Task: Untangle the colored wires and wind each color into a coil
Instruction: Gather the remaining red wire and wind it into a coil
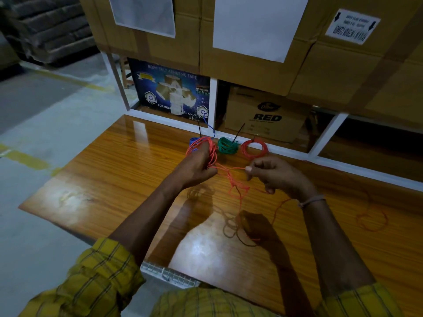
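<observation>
My left hand grips a coil of orange wire held above the glossy wooden table. My right hand pinches the same orange wire's loose strand, which hangs in a tangle between my hands down to the tabletop. At the table's far edge lie a blue coil, partly hidden behind my left hand, a green coil and a red coil. Black ties stick up from the coils.
Large cardboard boxes stack on a white rack right behind the table. A printed tape carton and a brown "RED" box sit on the lower shelf. Concrete floor with yellow lines lies to the left.
</observation>
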Demonstrator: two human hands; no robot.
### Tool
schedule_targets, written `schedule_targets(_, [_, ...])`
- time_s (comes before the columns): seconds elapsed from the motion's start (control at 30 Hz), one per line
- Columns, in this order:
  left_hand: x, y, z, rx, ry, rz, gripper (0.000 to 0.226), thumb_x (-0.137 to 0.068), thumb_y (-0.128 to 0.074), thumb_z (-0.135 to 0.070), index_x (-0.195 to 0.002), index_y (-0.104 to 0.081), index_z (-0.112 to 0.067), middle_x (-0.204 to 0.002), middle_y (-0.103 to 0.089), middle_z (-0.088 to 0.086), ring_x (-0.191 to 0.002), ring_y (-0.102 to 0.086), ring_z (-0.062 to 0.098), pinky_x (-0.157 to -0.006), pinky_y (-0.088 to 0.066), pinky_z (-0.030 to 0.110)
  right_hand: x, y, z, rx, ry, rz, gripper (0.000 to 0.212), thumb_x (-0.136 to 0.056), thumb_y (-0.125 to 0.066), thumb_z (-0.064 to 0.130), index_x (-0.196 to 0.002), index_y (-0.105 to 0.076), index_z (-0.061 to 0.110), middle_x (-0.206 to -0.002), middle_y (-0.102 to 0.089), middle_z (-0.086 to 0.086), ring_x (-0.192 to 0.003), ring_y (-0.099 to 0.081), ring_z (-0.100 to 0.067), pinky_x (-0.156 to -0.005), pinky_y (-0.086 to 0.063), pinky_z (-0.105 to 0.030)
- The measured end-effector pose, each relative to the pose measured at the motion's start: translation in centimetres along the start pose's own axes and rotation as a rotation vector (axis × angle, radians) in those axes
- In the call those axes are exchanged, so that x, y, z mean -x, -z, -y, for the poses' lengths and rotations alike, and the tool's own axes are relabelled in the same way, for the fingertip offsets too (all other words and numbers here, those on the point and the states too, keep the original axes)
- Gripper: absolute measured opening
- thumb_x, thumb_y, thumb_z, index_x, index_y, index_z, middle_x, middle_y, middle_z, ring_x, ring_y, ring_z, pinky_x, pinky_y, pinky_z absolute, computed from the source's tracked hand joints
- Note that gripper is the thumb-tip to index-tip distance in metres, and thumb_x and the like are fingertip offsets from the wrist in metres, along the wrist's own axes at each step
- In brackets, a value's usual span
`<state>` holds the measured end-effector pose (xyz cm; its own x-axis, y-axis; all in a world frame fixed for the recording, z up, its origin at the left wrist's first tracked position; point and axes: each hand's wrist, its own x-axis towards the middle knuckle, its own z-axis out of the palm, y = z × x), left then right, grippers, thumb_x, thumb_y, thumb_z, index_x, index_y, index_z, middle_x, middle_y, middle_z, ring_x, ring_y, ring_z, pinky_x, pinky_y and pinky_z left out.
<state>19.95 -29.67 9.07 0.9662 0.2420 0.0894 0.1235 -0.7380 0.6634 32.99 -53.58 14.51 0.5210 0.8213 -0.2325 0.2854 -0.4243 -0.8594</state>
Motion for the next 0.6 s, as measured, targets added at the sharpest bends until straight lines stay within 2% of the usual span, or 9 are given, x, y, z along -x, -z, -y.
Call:
schedule_targets(0.07, [0.0,-0.3,-0.1,-0.051,-0.008,-0.013,0.054,-0.093,-0.070,-0.020,-0.136,-0.038,-0.018,-0.095,-0.063,0.006,-0.084,-0.062,0.027,-0.075,-0.054,0.055,0.0,0.5,0.7,0.170,-0.037,0.057,0.029,-0.097,-0.072,0.039,-0.088,-0.076,0.012,-0.071,-0.063,-0.008,-0.056,-0.051,-0.017,-0.052,-0.043,-0.031])
schedule_targets(0.17, [-0.2,-0.8,-0.6,-0.010,-0.007,-0.049,0.045,-0.093,-0.071,-0.022,-0.128,-0.043,-0.016,-0.096,-0.062,0.004,-0.086,-0.061,0.025,-0.079,-0.054,0.052,-0.4,0.6,0.8,0.299,-0.017,0.023,0.026,-0.090,-0.080,0.040,-0.083,-0.075,0.016,-0.074,-0.063,0.000,-0.067,-0.055,-0.012,-0.062,-0.046,-0.034])
schedule_targets(0.23, [-0.2,-0.9,-1.0,0.194,0.037,-0.021,0.035,-0.093,-0.073,-0.021,-0.118,-0.050,-0.016,-0.094,-0.061,-0.002,-0.084,-0.060,0.017,-0.076,-0.055,0.041,-0.6,0.5,0.3,0.269,0.041,-0.013,0.021,-0.091,-0.079,0.034,-0.083,-0.073,0.016,-0.073,-0.059,0.001,-0.070,-0.053,-0.012,-0.068,-0.045,-0.038])
schedule_targets(0.3, [0.5,-1.1,-1.7,0.465,0.119,0.063,0.026,-0.096,-0.072,-0.014,-0.117,-0.057,-0.011,-0.082,-0.059,-0.007,-0.067,-0.052,0.010,-0.061,-0.047,0.029,-0.6,0.0,-0.2,0.182,0.086,-0.044,0.020,-0.095,-0.076,0.030,-0.087,-0.071,0.012,-0.076,-0.056,-0.003,-0.070,-0.052,-0.014,-0.069,-0.044,-0.038])
schedule_targets(0.33, [0.8,-1.3,-1.8,0.583,0.141,0.090,0.028,-0.096,-0.072,-0.011,-0.120,-0.059,-0.006,-0.078,-0.057,-0.001,-0.061,-0.047,0.011,-0.056,-0.041,0.030,-0.6,-0.3,-0.4,0.132,0.085,-0.081,0.020,-0.096,-0.074,0.031,-0.089,-0.071,0.012,-0.078,-0.057,-0.007,-0.072,-0.051,-0.017,-0.069,-0.043,-0.039])
schedule_targets(0.4, [1.1,-1.6,-1.7,0.781,0.133,0.136,0.041,-0.094,-0.072,-0.008,-0.127,-0.054,0.006,-0.083,-0.053,0.016,-0.058,-0.040,0.015,-0.053,-0.031,0.034,-1.0,-1.1,-0.6,0.067,0.064,-0.180,0.018,-0.099,-0.071,0.033,-0.091,-0.074,0.017,-0.086,-0.062,-0.019,-0.076,-0.053,-0.023,-0.071,-0.044,-0.040])
schedule_targets(0.43, [1.1,-1.7,-1.5,0.842,0.127,0.150,0.047,-0.092,-0.073,-0.008,-0.130,-0.051,0.009,-0.086,-0.051,0.017,-0.057,-0.037,0.015,-0.053,-0.028,0.034,-1.2,-1.5,-0.7,0.054,0.068,-0.224,0.017,-0.099,-0.070,0.034,-0.091,-0.076,0.020,-0.091,-0.066,-0.023,-0.079,-0.056,-0.027,-0.072,-0.045,-0.040])
schedule_targets(0.5, [1.1,-1.2,-1.8,0.858,0.125,0.190,0.053,-0.092,-0.078,-0.012,-0.133,-0.050,0.007,-0.082,-0.052,0.011,-0.059,-0.039,0.014,-0.053,-0.030,0.031,-1.5,-2.2,-0.8,0.035,0.083,-0.293,0.017,-0.099,-0.071,0.034,-0.092,-0.078,0.020,-0.095,-0.069,-0.023,-0.086,-0.063,-0.035,-0.075,-0.050,-0.045])
schedule_targets(0.6, [1.1,-0.9,-2.3,0.750,0.084,0.176,0.043,-0.089,-0.083,-0.016,-0.125,-0.062,-0.008,-0.081,-0.061,-0.003,-0.065,-0.049,0.009,-0.054,-0.038,0.026,-1.7,-2.5,-1.0,-0.008,0.055,-0.377,0.020,-0.100,-0.069,0.034,-0.093,-0.077,0.017,-0.095,-0.071,-0.019,-0.091,-0.066,-0.036,-0.081,-0.055,-0.056])
